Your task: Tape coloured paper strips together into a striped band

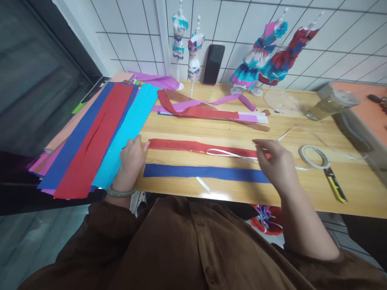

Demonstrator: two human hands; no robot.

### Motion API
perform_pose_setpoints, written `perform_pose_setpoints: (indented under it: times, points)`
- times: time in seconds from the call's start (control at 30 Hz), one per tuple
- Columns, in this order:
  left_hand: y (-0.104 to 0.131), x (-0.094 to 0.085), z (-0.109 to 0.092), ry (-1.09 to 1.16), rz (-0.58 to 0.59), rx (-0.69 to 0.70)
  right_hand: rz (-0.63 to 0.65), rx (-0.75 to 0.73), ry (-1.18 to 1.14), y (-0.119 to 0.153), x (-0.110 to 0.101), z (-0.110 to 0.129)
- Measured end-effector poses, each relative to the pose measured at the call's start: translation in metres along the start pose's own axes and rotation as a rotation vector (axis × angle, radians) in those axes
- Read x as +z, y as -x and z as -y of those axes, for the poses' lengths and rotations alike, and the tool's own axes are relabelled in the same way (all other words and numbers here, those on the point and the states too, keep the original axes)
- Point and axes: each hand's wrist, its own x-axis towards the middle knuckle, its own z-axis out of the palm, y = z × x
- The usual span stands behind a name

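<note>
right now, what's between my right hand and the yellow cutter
In the head view, the tape roll lies between your right hand and the yellow cutter, with some white tape showing between hand and roll.

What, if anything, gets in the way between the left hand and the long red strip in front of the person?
Nothing visible: the left hand is right at the left end of the red strip. Only farther right does a thin white loop overlap the strip in this view.
</note>
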Motion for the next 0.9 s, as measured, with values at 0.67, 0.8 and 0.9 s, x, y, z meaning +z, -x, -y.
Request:
perform_pose_setpoints:
  times: [0.67,0.8,0.9]
  points:
    - [-0.011,0.001,0.009,0.031,0.040,0.048,0.120,-0.125,0.175,0.051,0.034,-0.045]
    - [-0.011,0.002,0.009,0.046,0.048,0.029,0.103,-0.117,0.123,0.053,0.033,-0.051]
    - [-0.011,0.001,0.008,0.061,0.058,0.006,0.095,-0.124,0.107,0.055,0.034,-0.055]
